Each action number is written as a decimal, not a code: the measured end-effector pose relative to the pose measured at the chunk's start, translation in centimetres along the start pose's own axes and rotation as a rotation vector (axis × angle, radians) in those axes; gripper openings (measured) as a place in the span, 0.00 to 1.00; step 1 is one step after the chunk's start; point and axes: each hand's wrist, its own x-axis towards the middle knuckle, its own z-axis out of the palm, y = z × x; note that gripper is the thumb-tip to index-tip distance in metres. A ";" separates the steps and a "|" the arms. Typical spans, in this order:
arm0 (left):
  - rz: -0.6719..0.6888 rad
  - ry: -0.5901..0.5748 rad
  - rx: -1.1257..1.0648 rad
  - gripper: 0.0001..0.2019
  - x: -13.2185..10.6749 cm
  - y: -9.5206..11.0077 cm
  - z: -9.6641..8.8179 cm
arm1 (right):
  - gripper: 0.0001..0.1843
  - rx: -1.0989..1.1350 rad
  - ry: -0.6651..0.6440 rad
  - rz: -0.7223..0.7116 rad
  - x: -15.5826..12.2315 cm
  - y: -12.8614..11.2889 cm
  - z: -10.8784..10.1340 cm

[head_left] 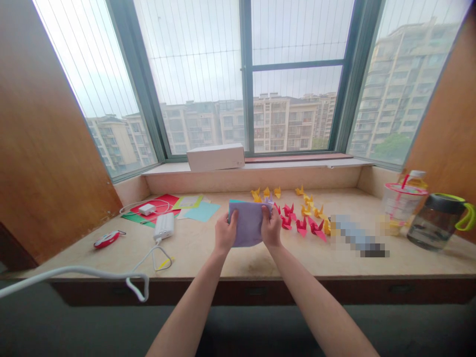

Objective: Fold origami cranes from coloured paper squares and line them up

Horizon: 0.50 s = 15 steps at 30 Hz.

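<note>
Held up above the front of the counter is a purple sheet of paper, with a thin edge of teal showing along its top left. My left hand grips its left side, thumb on the near face. On the right side my right hand pinches it the same way. The fingers behind the paper are hidden. Just beyond and to the right stand several folded paper cranes: red cranes nearest, yellow cranes farther off, and a pale purple crane partly covered by the paper.
Coloured paper sheets lie at the back left, near a white charger, a white power bank with cable, and a red object. Rightward are a plastic cup and a dark-lidded bottle. A white box rests on the sill.
</note>
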 end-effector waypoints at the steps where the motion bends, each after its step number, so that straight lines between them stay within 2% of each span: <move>1: 0.010 0.022 0.004 0.22 -0.1 0.1 0.0 | 0.21 -0.004 0.014 0.003 0.0 0.0 0.0; 5: 0.007 0.107 -0.016 0.24 -0.4 0.1 0.3 | 0.23 0.005 0.036 0.031 0.3 0.0 0.3; 9: -0.040 0.134 -0.126 0.25 -0.2 -0.4 0.3 | 0.27 0.063 -0.040 0.092 0.7 0.3 0.5; 15: -0.014 0.074 -0.145 0.25 -0.3 -0.4 -0.1 | 0.29 0.089 -0.087 0.153 1.0 0.5 0.5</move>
